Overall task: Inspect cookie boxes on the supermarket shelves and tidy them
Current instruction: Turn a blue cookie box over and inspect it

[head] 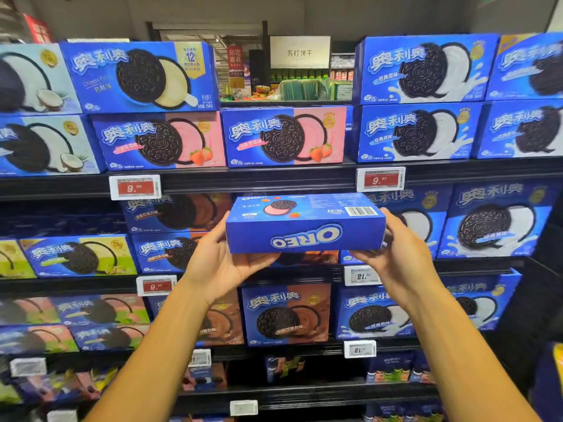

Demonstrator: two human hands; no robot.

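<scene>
I hold a blue strawberry cookie box (304, 222) flat in front of the second shelf, its back panel with the barcode facing up and its long side with the upside-down logo toward me. My left hand (219, 263) grips its left end from below. My right hand (402, 254) grips its right end. On the top shelf (259, 178), two strawberry boxes (283, 137) stand side by side, and above the right one is a gap (286, 83) in the upper row.
Blue cookie boxes fill the shelves: cream ones (417, 132) at right, coconut ones (45, 144) at left, chocolate ones (286, 315) lower down. Price tags (135, 187) hang on the shelf edges. Through the gap shows another aisle with a white sign (300, 52).
</scene>
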